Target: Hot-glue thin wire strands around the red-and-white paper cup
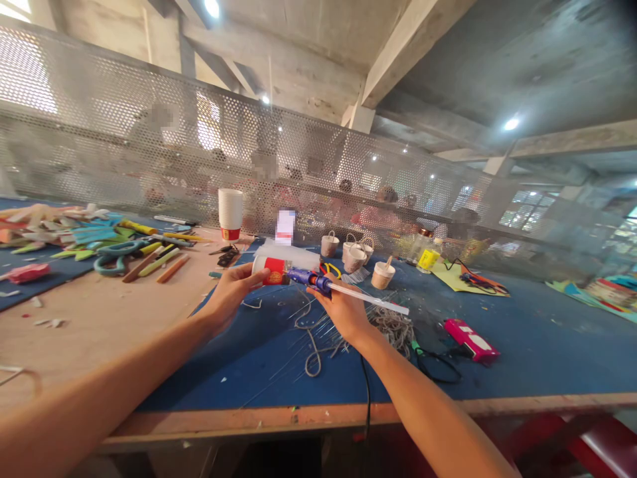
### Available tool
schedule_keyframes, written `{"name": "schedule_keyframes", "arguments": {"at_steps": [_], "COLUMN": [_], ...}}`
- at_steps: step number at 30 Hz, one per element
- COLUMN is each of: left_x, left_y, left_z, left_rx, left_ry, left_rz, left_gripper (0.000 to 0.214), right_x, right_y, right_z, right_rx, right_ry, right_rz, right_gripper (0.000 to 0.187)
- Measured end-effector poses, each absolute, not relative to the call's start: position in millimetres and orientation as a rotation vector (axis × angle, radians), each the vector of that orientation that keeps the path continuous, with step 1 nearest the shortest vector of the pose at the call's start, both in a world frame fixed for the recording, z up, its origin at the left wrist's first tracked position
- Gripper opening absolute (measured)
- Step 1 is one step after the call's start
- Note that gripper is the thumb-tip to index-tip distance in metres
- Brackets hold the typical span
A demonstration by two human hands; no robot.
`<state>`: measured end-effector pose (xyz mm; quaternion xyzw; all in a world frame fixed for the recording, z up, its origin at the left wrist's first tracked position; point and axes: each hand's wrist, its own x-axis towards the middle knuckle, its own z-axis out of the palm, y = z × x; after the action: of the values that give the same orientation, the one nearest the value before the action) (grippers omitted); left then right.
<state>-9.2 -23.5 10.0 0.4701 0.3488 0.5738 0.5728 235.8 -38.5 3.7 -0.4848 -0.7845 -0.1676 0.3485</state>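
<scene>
Blue desk (199, 382): gluing, we judge, needing steady aim next.
Our left hand (237, 287) clasps the paper cup (273, 271); our right hand (347, 311), the glue gun (301, 276) at its three o'clock.

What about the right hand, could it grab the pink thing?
Probably not yet: the right hand is gripping the blue glue gun. With that down, it likely could; the pink thing lies uncovered on the blue tabletop.
</scene>
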Motion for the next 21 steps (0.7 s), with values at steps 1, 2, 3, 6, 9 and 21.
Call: {"name": "schedule_keyframes", "arguments": {"at_steps": [1,2,3,6,9,21], "left_x": [-9.4,-9.6,-9.8,-10.0,-10.0,-9.0], "left_y": [-23.0,-22.6,-22.3,-22.5,-23.0,-24.4], "left_z": [9.5,8.9,8.5,8.0,8.5,10.7], "left_rx": [1.106,1.113,1.123,1.138,1.143,1.184], "left_ry": [0.816,0.815,0.812,0.812,0.815,0.835], "left_rz": [1.345,1.349,1.353,1.348,1.340,1.352], "left_gripper": [0.035,0.035,0.034,0.034,0.034,0.032], "right_x": [235.8,236.0,236.2,237.4,238.1,238.4], "right_y": [-38.3,-38.0,-37.7,-36.6,-35.9,-37.3], "right_z": [3.6,3.4,3.0,1.7,0.8,3.6], "right_rx": [-1.255,-1.253,-1.249,-1.241,-1.246,-1.266], "right_ry": [-2.034,-2.034,-2.033,-2.029,-2.027,-2.019], "right_rz": [-0.435,-0.435,-0.434,-0.433,-0.429,-0.432], "right_gripper": [0.030,0.030,0.029,0.029,0.030,0.030]}}
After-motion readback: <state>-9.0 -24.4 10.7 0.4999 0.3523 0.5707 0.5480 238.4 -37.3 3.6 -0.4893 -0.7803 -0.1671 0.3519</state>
